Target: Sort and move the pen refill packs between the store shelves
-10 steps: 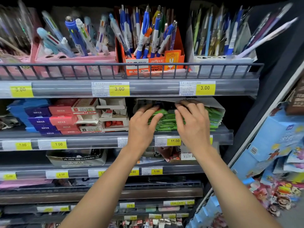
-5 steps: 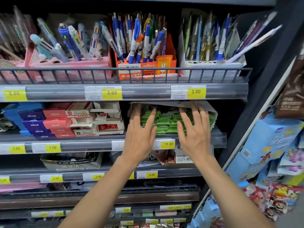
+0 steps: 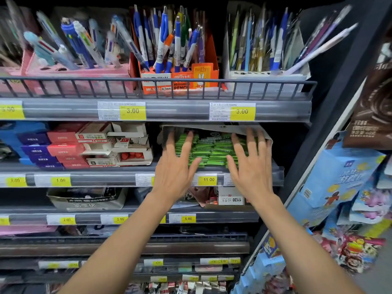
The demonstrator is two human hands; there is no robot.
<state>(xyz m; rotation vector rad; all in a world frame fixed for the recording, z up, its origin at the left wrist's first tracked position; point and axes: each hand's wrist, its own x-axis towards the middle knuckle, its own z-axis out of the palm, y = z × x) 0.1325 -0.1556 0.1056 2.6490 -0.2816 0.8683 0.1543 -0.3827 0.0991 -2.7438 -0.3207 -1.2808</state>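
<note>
Both hands reach flat into the second shelf with fingers straight and spread, pinching nothing: the left hand (image 3: 177, 169) lies with its fingertips on the left part of the heap of small green pen refill packs (image 3: 212, 148), the right hand (image 3: 250, 168) on its right part. The packs sit in a low grey cardboard box with a raised flap (image 3: 239, 129) on the grey metal shelf with a clear price strip (image 3: 101, 180); the palms hide the box's near edge and part of the yellow 11.00 price tag (image 3: 207, 179), and whether the fingertips press or merely touch cannot be told. The print on the packs is too small to read. Just left of the box stand torn white cartons holding red items (image 3: 125, 148), then stacked red and blue flat boxes (image 3: 48, 145). On the shelf above, behind a wire rail (image 3: 157, 82), an orange cardboard display of mechanical pencils (image 3: 180, 78) stands between a pink pen holder (image 3: 74, 75) and a white pen holder (image 3: 267, 75). To the right, light blue packets (image 3: 339, 177) hang on a side rack, cut off by the frame edge.
</note>
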